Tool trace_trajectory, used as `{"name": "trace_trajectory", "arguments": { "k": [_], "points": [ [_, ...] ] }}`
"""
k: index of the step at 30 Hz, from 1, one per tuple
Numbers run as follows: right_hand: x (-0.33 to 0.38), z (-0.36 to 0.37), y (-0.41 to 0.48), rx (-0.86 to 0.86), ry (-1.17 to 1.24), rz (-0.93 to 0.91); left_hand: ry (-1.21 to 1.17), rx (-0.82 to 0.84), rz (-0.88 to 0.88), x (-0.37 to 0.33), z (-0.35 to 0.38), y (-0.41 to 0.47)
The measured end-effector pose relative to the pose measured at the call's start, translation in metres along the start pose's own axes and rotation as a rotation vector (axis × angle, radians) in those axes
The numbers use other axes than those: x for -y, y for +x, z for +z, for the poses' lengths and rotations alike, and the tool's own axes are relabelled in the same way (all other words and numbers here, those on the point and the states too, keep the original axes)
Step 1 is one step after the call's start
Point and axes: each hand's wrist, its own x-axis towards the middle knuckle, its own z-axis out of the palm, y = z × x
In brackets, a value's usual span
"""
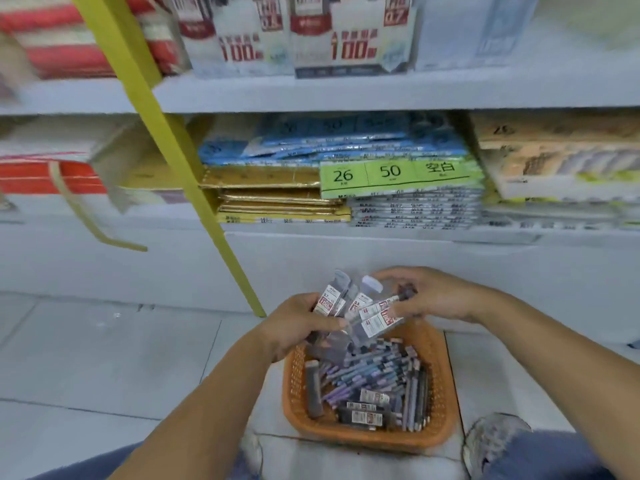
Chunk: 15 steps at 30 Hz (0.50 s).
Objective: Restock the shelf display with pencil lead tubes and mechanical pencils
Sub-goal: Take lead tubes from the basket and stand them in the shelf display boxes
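An orange plastic basket (440, 358) sits on the floor between my knees, full of mechanical pencils (374, 368) and a few pencil lead tubes (367, 415). Above its far end, my left hand (298, 327) grips a fanned bunch of clear lead tubes with red and white labels (349, 303). My right hand (433, 296) pinches one more lead tube (384, 315) by its dark end, laid across the bunch. Boxes of lead refills (301, 32) stand on the upper shelf.
A yellow ladder leg (194, 174) slants from the top left down to the floor just left of the basket. The lower shelf holds stacked paper packs (401, 174) and gold packs (273, 199). Grey floor tiles (104, 358) lie to the left.
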Motion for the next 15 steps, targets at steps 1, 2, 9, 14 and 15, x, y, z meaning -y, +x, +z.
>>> {"name": "trace_trajectory", "arguments": {
  "k": [1,2,9,14,15],
  "points": [
    [0.013,-0.006,-0.006,-0.004,-0.030,-0.024,0.036,0.009,0.022,-0.014,-0.001,-0.009],
    [0.026,-0.013,-0.012,-0.008,-0.054,-0.048,0.060,0.021,0.042,-0.028,-0.001,-0.018],
    [0.117,-0.050,-0.055,-0.062,-0.271,-0.240,0.017,0.140,0.182,-0.116,-0.001,-0.073],
    [0.151,-0.055,-0.064,-0.226,-0.175,-0.342,-0.085,0.172,0.252,-0.150,-0.001,-0.092],
    [0.155,-0.054,-0.064,-0.273,-0.110,-0.363,-0.112,0.158,0.275,-0.155,-0.002,-0.094]
  ]
}}
